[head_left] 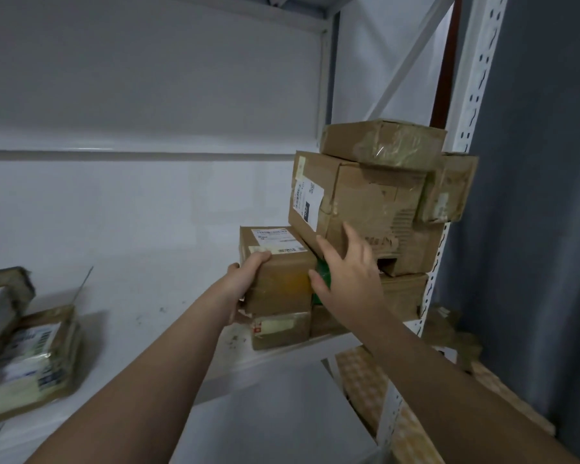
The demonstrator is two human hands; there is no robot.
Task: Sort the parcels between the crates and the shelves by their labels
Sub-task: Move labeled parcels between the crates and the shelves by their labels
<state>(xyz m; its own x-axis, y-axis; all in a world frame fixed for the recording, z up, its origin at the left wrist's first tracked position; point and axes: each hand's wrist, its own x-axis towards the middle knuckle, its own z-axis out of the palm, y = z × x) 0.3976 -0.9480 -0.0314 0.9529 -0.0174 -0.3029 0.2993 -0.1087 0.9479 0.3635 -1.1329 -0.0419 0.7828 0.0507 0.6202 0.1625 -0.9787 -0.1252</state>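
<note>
On the white shelf (141, 296) a stack of brown cardboard parcels stands at the right end. My left hand (245, 283) grips the left side of a small labelled parcel (282, 279), which sits on a flatter parcel (280, 331). My right hand (349, 269) is spread with straight fingers against the lower front of a large labelled parcel (375, 209), just right of the small one. A green item (323, 274) shows between the two. Two smaller parcels, one (382, 142) on top and one (447, 190) at the right, sit higher in the stack.
At the shelf's left end lies a pile of blurred parcels (24, 349) with printed labels. The perforated white upright (476, 72) of the rack stands to the right, with a grey curtain (543, 195) beyond it. Below the shelf lie padded tan packages (375, 390).
</note>
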